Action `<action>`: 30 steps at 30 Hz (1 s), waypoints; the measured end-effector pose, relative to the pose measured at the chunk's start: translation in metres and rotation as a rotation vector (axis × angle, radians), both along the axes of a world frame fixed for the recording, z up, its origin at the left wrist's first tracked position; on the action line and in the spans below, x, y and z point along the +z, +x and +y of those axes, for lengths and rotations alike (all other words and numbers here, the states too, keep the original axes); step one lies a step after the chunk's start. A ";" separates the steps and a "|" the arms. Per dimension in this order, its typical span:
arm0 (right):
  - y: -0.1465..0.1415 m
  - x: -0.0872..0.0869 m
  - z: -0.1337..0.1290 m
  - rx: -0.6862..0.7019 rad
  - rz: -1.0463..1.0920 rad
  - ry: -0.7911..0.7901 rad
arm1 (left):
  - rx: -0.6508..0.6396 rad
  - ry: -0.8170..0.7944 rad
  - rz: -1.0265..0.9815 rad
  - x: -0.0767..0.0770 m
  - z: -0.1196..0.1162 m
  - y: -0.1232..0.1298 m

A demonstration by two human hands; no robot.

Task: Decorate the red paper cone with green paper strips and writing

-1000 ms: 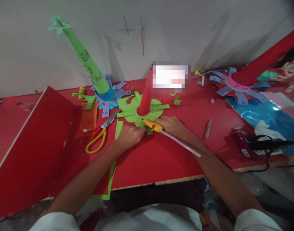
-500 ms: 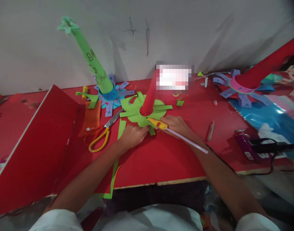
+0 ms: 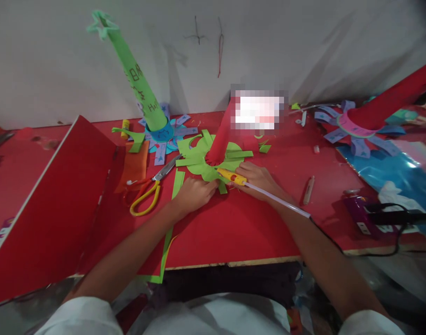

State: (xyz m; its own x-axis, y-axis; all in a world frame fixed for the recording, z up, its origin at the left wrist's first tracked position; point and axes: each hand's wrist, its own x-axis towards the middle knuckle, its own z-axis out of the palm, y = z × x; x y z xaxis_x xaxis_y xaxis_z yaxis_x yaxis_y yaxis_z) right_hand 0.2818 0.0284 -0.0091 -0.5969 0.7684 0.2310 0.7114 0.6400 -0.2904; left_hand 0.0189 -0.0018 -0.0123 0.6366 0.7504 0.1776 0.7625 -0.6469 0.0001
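My right hand (image 3: 256, 179) is closed around a yellow hot glue gun (image 3: 230, 176), a long clear glue stick (image 3: 277, 201) poking out of its back end. The gun's nozzle points left, over the near edge of a green paper flower (image 3: 195, 160) lying flat on the table. From the flower's middle rises a red paper tube (image 3: 220, 139), its upper part hidden by a blurred patch. On the flower's near edge, left of the gun, my left hand (image 3: 195, 194) has its fingers pinched together at the green paper.
Scissors (image 3: 146, 197) with yellow and orange handles lie at left, beside a raised red board (image 3: 55, 209). Behind stands a green paper tube (image 3: 139, 88) on a blue flower base. At right are a marker-like stick (image 3: 308, 190), a purple box (image 3: 361, 218) and a red tube (image 3: 383, 107).
The view has shifted slightly, so most things sit a little to the right and higher. Both hands keep nearly the same position at the flower, the glue gun still in the right.
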 end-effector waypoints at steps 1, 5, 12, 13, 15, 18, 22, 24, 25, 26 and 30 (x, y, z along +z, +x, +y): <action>0.001 -0.001 0.001 0.000 -0.002 0.003 | 0.002 0.001 0.002 0.000 0.000 0.000; 0.003 -0.003 0.003 0.003 0.000 0.007 | 0.007 0.004 0.005 0.003 -0.001 0.001; 0.000 -0.002 0.001 0.024 0.024 0.009 | -0.008 0.019 -0.001 0.002 0.000 0.001; -0.002 -0.001 0.001 0.029 0.024 0.011 | -0.009 0.019 0.000 0.001 0.000 0.001; -0.005 0.001 0.000 0.023 0.019 0.016 | -0.007 0.021 0.000 0.001 0.000 0.001; -0.005 0.002 0.000 -0.020 0.012 0.027 | 0.003 0.025 -0.012 0.001 0.000 0.000; -0.003 0.003 0.000 -0.037 -0.002 0.033 | 0.001 0.000 -0.047 0.001 0.000 0.000; -0.003 0.003 0.000 -0.032 -0.005 0.039 | -0.005 -0.014 -0.060 0.001 0.000 0.000; -0.004 0.002 0.000 -0.030 -0.005 0.044 | -0.004 -0.015 -0.061 0.000 0.000 0.000; -0.006 0.002 0.000 -0.030 -0.005 0.050 | -0.003 -0.013 -0.061 0.000 0.000 0.000; -0.012 -0.002 -0.001 -0.057 -0.005 0.076 | 0.000 0.005 -0.059 -0.002 0.000 0.001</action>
